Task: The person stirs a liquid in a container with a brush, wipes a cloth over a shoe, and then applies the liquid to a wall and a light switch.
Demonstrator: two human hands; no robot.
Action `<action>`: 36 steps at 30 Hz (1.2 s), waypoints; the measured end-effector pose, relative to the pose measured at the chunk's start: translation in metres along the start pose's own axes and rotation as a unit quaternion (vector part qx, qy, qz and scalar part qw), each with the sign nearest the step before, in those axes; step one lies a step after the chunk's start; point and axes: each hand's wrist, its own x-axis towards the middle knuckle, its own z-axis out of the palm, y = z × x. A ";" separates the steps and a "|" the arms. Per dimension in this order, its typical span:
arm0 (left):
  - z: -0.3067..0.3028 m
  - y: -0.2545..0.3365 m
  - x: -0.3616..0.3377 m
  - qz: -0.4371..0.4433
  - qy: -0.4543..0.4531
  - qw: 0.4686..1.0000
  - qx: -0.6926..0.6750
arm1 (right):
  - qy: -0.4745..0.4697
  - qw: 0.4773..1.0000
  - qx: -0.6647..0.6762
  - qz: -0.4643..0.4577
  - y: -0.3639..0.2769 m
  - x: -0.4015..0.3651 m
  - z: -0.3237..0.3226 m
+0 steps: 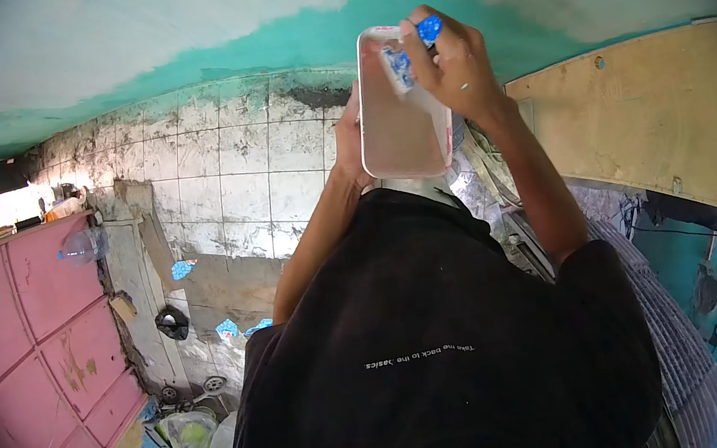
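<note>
My left hand (349, 139) grips the left side of a shallow rectangular tray (406, 137) with a white rim and a pale pinkish-grey inside. Its fingers are partly hidden behind the tray. My right hand (460, 67) is closed around a blue-handled paintbrush (398, 67), whose white-smeared head is over the far end of the tray. A white speck shows on the right wrist. Just beyond both hands is a wall (327, 27), teal low down and whitish above.
Dirty white tiles (240, 154) lie beyond my left arm. Pink panels (36, 322) and a clear plastic bottle (83, 246) stand at the left. A tan board (643, 127) is on the right, above corrugated sheeting (667, 335). Plastic bags (196, 442) are at lower left.
</note>
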 end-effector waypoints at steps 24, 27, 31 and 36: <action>-0.001 0.016 0.004 0.070 -0.011 0.997 0.028 | 0.035 0.994 -0.015 -0.106 -0.027 0.022 0.017; -0.006 0.019 0.005 0.076 -0.046 0.996 -0.029 | 0.023 0.982 -0.031 -0.183 -0.029 -0.001 0.039; -0.017 0.021 -0.002 0.076 -0.024 0.995 -0.058 | -0.053 0.995 0.037 -0.077 -0.022 -0.003 0.013; -0.008 0.017 0.003 0.034 0.010 0.998 -0.059 | 0.096 0.991 0.010 -0.092 -0.014 0.022 0.035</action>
